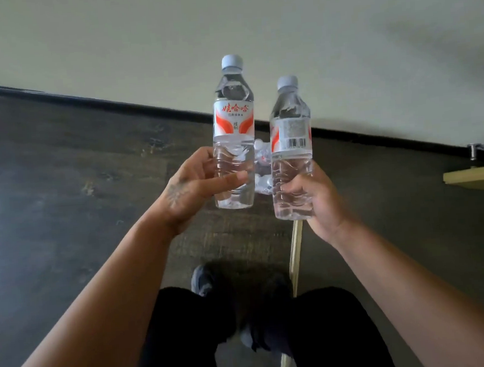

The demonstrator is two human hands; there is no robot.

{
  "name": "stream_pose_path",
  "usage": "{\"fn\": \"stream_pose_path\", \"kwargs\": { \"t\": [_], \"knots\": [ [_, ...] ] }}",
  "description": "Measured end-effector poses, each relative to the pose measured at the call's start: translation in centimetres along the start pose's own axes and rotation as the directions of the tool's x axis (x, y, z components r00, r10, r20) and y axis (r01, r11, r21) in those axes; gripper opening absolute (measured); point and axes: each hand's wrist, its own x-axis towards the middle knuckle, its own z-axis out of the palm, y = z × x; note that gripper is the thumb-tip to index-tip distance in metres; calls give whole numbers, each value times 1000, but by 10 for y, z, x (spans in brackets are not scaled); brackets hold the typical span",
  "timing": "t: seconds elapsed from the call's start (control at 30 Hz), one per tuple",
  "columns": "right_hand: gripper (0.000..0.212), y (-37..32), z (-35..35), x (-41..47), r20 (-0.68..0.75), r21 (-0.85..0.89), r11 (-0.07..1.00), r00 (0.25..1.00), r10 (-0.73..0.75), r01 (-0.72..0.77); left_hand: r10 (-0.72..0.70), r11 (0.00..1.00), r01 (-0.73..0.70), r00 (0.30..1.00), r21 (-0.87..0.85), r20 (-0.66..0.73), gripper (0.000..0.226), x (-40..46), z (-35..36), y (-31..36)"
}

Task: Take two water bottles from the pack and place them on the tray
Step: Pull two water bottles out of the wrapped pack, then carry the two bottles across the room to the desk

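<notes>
I hold two clear water bottles upright in front of me, above the floor. My left hand (191, 187) grips the lower body of the left bottle (233, 121), which has a white cap and a red-and-white label. My right hand (313, 198) is wrapped around the base of the right bottle (290, 134), its barcode facing me. Between and behind the two bottles a bit of the plastic-wrapped pack (262, 167) shows on the floor near the wall. No tray is in view.
Dark wood floor (63, 181) meets a pale wall (223, 18) along a black baseboard. A light wooden strip (295, 251) runs along the floor under my hands. A pale board edge (478, 178) juts in at the right. My legs and shoes are below.
</notes>
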Motion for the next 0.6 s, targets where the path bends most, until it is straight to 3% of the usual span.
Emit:
{"fn": "stream_pose_path", "kwargs": {
  "t": [0.2, 0.4, 0.6],
  "knots": [
    [46, -94, 47, -117, 37, -7, 1000, 999, 13, -12, 37, 999, -36, 999, -16, 10, 64, -127, 9, 112],
    [53, -201, 81, -205, 51, 68, 997, 998, 32, -35, 29, 998, -30, 999, -60, -24, 63, -223, 24, 209],
    [65, -256, 95, -242, 39, 129, 992, 999, -10, 5, 3, 993, -12, 997, -113, -79, 69, -264, 37, 242]
  ]
}}
